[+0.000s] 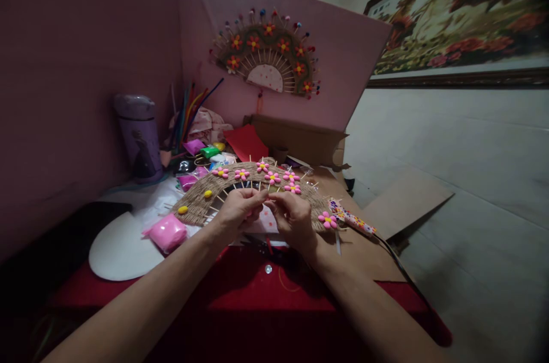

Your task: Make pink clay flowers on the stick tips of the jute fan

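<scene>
My left hand (243,210) and my right hand (292,215) meet at the fingertips, both closed in a pinch. Whatever sits between the fingers is too small or hidden to make out. Just behind them lies a twine-wrapped fan (240,170) with thin sticks poking out. Several pink clay flowers (272,178) with yellow centres dot its band, one more pink flower (327,220) being at its right end. Toward its left end are two yellow clay ovals (208,194) without petals. A pink clay packet (168,232) rests left of my left hand.
A white half-round board (122,251) lies at left beside a purple bottle (138,137). A patterned glue gun (354,219) with a cord is at right on cardboard (369,254). Scissors (257,244) and a clear gem (268,269) lie nearer me. A finished fan (268,54) hangs behind.
</scene>
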Demonstrator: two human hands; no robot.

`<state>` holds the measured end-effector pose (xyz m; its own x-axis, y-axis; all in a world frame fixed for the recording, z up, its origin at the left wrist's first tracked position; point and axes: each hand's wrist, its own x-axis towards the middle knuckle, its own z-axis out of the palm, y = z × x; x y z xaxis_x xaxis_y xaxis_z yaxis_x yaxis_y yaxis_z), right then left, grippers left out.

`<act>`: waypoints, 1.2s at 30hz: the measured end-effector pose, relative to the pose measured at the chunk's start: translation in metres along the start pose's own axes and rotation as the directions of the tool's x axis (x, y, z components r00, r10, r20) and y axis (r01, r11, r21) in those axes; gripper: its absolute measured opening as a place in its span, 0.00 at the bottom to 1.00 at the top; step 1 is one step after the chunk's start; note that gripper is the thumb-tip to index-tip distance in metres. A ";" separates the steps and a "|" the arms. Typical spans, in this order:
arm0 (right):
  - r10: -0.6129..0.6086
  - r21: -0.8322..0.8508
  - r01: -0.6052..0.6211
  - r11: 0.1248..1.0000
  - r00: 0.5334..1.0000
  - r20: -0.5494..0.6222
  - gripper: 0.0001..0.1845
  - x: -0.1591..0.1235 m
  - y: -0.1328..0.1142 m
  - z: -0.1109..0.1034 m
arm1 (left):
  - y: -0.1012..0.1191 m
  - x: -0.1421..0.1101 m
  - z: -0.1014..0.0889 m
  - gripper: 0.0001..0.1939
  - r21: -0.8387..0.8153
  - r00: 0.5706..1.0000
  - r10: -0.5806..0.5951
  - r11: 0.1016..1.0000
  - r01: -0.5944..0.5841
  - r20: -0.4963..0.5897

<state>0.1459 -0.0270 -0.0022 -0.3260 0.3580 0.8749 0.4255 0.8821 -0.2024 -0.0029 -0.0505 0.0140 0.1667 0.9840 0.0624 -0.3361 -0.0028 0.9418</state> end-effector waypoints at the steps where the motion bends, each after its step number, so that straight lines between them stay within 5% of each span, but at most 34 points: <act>1: 0.007 0.001 -0.007 1.000 1.000 0.000 0.05 0.000 0.000 0.000 | 0.000 0.000 0.000 0.19 -0.004 1.000 0.006 1.000 -0.006 -0.007; 36: 0.040 -0.015 -0.041 0.999 0.999 -0.026 0.03 -0.001 0.000 -0.001 | -0.002 0.002 -0.002 0.18 -0.064 0.999 -0.005 0.998 0.008 0.046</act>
<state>0.1475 -0.0276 -0.0024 -0.2869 0.3854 0.8770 0.4507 0.8622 -0.2314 -0.0042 -0.0486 0.0118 0.2109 0.9748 0.0727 -0.3932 0.0165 0.9193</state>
